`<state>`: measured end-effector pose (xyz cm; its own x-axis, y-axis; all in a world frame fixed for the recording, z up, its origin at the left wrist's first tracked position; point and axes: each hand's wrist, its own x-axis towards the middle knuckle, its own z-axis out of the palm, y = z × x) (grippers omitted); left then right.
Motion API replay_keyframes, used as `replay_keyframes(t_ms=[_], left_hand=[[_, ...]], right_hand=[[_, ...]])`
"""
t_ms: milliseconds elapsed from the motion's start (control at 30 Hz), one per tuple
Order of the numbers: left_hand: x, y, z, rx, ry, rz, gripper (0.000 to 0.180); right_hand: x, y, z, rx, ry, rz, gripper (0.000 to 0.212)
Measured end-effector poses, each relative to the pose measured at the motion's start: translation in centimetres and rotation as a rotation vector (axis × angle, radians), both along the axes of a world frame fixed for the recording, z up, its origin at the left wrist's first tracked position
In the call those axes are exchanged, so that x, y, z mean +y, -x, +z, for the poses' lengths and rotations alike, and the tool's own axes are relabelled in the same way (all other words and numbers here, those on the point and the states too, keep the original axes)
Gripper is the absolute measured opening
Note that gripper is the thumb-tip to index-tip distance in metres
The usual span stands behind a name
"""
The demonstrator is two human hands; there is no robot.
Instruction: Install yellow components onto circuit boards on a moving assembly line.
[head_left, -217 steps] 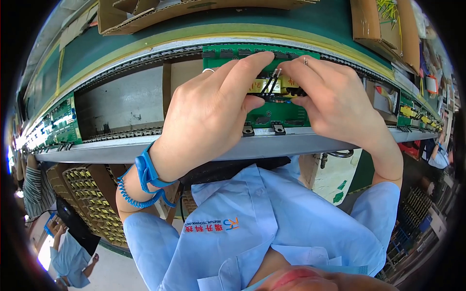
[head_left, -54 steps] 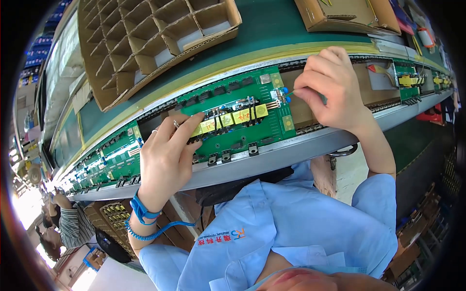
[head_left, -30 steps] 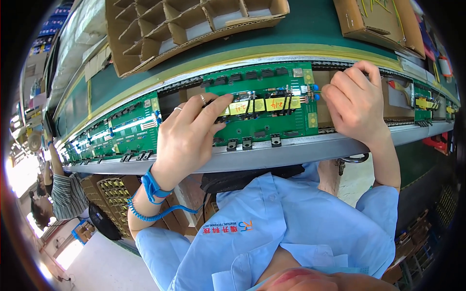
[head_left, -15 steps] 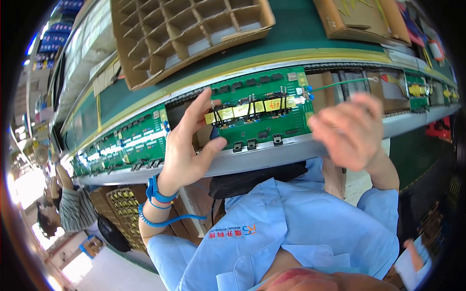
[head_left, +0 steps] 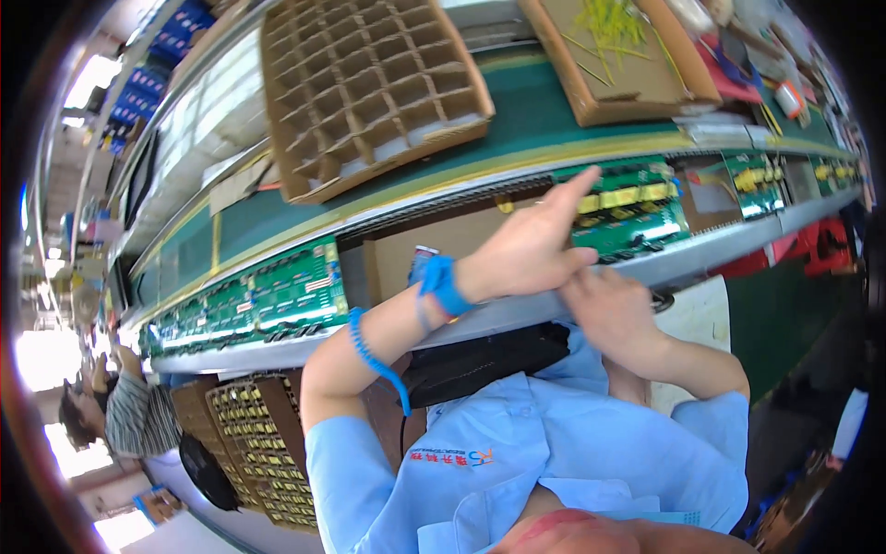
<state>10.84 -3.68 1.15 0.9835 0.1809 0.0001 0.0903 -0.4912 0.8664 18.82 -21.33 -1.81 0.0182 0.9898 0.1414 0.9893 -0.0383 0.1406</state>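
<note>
A green circuit board lies in the rail track, with a row of yellow-wrapped components along its middle. My left hand is at the board's left end, thumb and forefinger spread apart across its width. Part of that end is hidden behind the fingers. My right hand is close below the left thumb, over the front rail. Its fingers are drawn together, and anything between them is hidden. A blue wrist strap with a coiled cord is on my left arm.
More green boards sit in the track at left, and another board at right. Behind the track are a divided cardboard box and a carton holding yellow-green strips. A person is at far left.
The board has moved right along the track with my left hand at its left end. My right hand has come down and left beside the left thumb. The green wire no longer shows.
</note>
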Motion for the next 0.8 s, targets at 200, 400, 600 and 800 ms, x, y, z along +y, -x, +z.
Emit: replay_keyframes(t_ms=[200,400,600,800], left_hand=[[1.3,1.3,0.5,-0.243,-0.36,0.104,0.062],[5.7,10.9,3.1,-0.247,-0.446,0.448,0.049],[4.4,17.2,2.6,-0.188,-0.472,0.605,0.043],[1.2,19.7,0.1,-0.155,-0.668,0.626,0.036]], right_hand=[[-1.4,-3.1,1.3,-0.141,0.005,-0.071,0.061],[-3.7,-7.0,0.2,-0.2,0.036,-0.252,0.059],[-4.8,-9.1,0.1,-0.17,0.003,-0.387,0.054],[-4.2,-10.2,0.0,-0.053,-0.03,-0.388,0.048]])
